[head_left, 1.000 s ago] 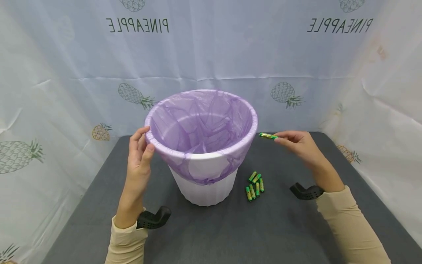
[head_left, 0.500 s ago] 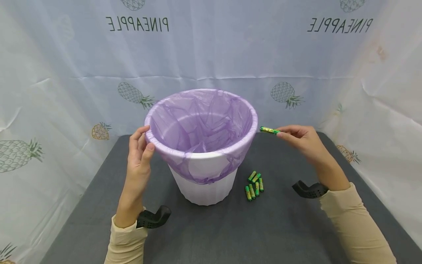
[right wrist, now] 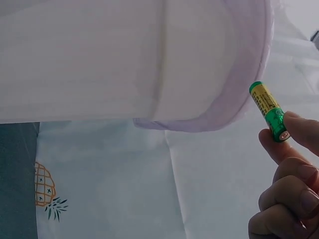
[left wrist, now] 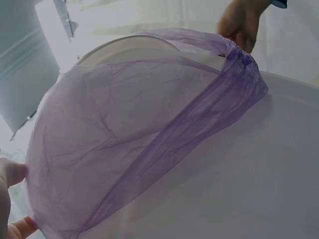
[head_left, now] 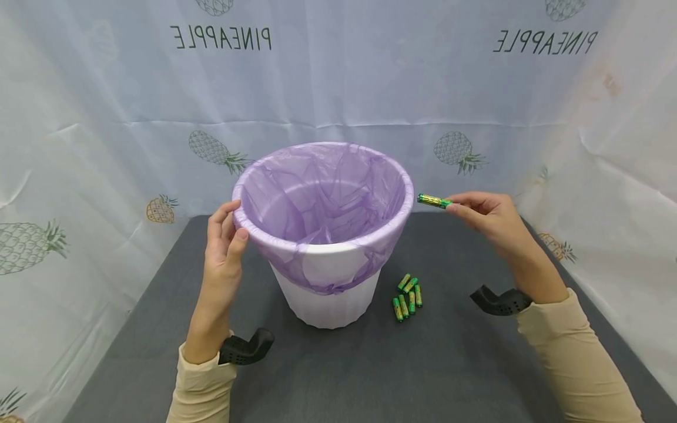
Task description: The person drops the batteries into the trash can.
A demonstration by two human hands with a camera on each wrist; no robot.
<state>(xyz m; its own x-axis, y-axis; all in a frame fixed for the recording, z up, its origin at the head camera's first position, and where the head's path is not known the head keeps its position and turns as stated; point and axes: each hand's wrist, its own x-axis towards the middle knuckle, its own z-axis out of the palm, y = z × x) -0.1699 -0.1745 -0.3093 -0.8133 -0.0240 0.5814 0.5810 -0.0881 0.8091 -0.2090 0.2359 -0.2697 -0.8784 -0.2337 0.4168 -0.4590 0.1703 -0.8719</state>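
A white trash bin [head_left: 322, 314] stands upright at the middle of the table, lined with a purple plastic bag [head_left: 322, 208] folded over its rim. My left hand [head_left: 221, 252] rests against the rim's left side, fingertips and thumb spread along the outside. The left wrist view shows those fingertips [left wrist: 22, 226] at the bag's edge. My right hand [head_left: 489, 220] pinches a green and yellow battery [head_left: 433, 201] by one end, between thumb and index finger. Its free end points left, just outside the bin's right rim. Several similar batteries [head_left: 408, 299] lie on the table, right of the bin.
A dark grey table [head_left: 328, 376] carries the bin. A pineapple-print curtain [head_left: 338, 76] hangs behind and along both sides. Black wrist-worn cameras [head_left: 245, 348] sit at both cuffs.
My right hand has risen and shifted slightly right, lifting the battery to near the height of the bin's rim. The left hand, bin and loose batteries have kept their places.
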